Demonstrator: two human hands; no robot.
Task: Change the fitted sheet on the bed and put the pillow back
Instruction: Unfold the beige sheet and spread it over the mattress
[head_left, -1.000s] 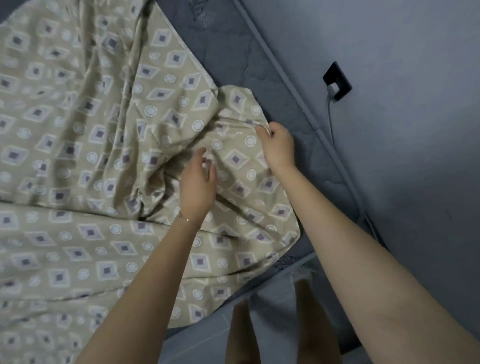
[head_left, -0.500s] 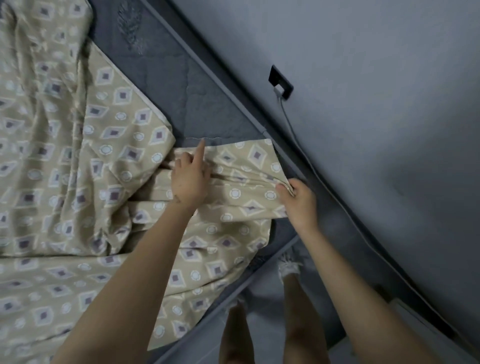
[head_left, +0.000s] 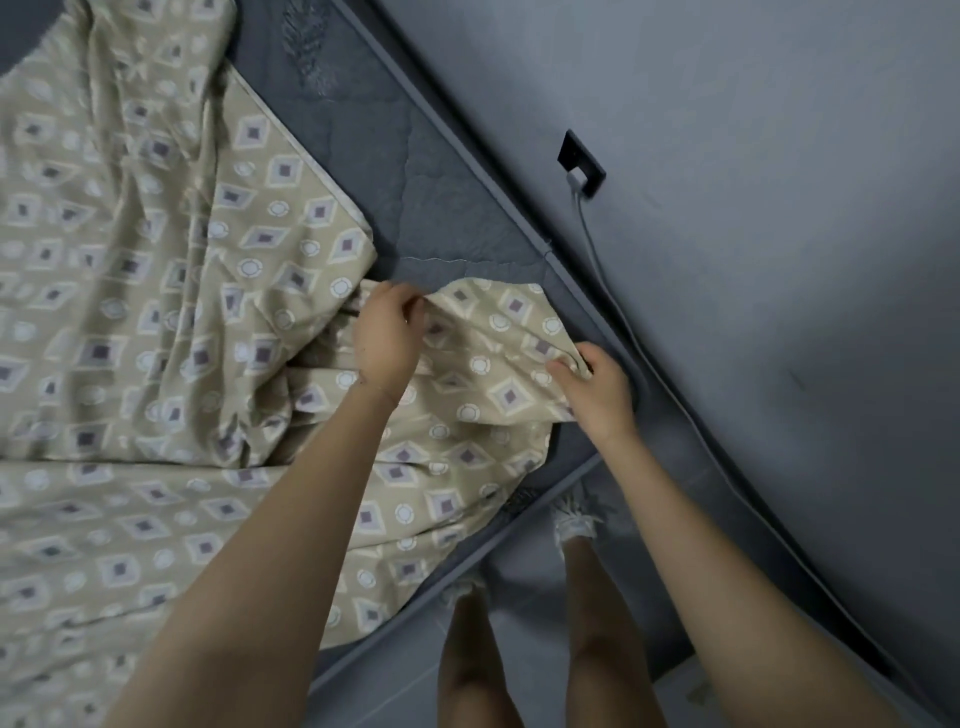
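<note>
Fingers (head_left: 563, 374) of the right hand (head_left: 597, 395) pinch the sheet (head_left: 156, 260) corner, the left hand (head_left: 387, 338) its edge. The mattress (head_left: 447, 208) corner lies just past the right hand.

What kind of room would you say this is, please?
Probably a bedroom: a grey mattress beside the wall, a patterned sheet partly spread over it, and a wall socket.

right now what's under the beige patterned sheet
A dark grey quilted mattress shows beside the beige patterned sheet, likely running beneath; the left hand and right hand grip its edge. Underneath is covered.
</note>
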